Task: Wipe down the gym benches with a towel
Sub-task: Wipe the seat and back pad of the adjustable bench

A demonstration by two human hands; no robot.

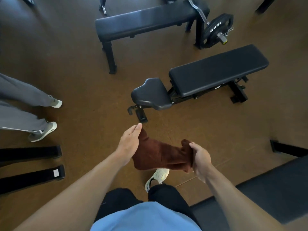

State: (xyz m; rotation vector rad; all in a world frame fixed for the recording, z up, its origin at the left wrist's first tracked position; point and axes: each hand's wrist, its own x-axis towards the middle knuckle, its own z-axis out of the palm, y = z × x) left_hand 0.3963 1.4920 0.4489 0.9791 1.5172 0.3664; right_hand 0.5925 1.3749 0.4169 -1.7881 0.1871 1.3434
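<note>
A dark red-brown towel (160, 155) is stretched between my two hands above the brown floor. My left hand (129, 144) pinches one end of it with thumb and fingers. My right hand (200, 161) grips the bunched other end. Just ahead stands a black adjustable bench (216, 72) with a separate seat pad (150, 94) nearest me; the towel is short of it and touches nothing. A second, flat black bench (145, 19) stands further back.
A barbell with a 10 kg plate (216, 30) leans beside the far bench. Another person's legs (25, 107) stand at the left. Black frame feet (31, 164) lie at lower left; a dark mat (266, 189) covers the lower right. My shoe (158, 177) shows under the towel.
</note>
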